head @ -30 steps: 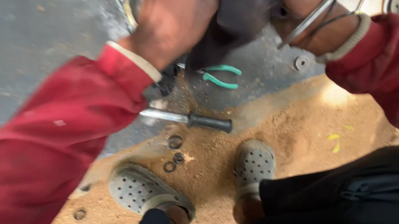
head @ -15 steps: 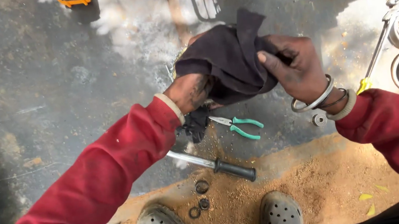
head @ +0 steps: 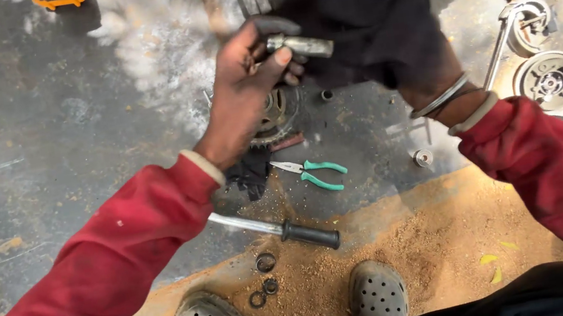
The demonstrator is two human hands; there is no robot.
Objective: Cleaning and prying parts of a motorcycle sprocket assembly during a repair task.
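While the left hand (head: 243,97) pinches a short metal shaft (head: 300,45) above the sprocket (head: 275,114), the right hand (head: 423,62), fingers hidden in a dark rag (head: 364,12), should wipe lengthwise, grip steady.

No packages, labels, signs or screens show anywhere on this workshop floor

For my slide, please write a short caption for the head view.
Left hand holds a metal shaft beside a dark rag in the right hand, above pliers.
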